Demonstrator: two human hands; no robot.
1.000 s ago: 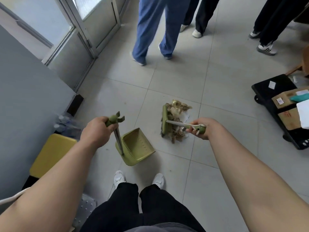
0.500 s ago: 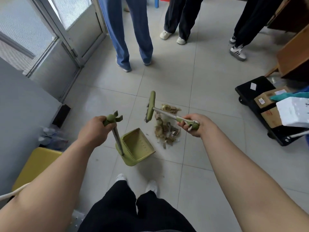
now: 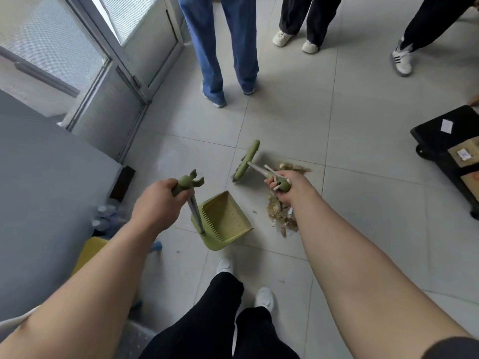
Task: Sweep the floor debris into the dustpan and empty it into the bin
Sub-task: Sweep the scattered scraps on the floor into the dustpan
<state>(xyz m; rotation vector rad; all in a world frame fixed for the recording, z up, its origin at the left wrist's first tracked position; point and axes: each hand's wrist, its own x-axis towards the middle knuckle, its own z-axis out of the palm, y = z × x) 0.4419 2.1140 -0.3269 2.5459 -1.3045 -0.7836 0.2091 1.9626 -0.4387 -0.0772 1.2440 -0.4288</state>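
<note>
A green dustpan (image 3: 225,224) stands on the grey tiled floor just ahead of my feet, its mouth facing right. My left hand (image 3: 158,206) grips the top of its upright metal handle. My right hand (image 3: 287,186) is closed on the handle of a green broom (image 3: 246,161), whose head is lifted off the floor and tilted, left of and beyond the debris. A pile of brown scraps (image 3: 281,216) lies to the right of the dustpan, partly hidden under my right forearm. No bin is recognisable in view.
Three people's legs stand ahead: blue jeans (image 3: 223,47), dark trousers (image 3: 300,19), another at far right. A black wheeled cart with cardboard boxes (image 3: 451,156) is on the right. A grey partition (image 3: 46,190), glass door, plastic bottles (image 3: 106,216) and yellow stool (image 3: 90,252) line the left.
The broom head has lifted off the debris and swung up and away to the far left of the pile. My view has tilted up; the dustpan stays put.
</note>
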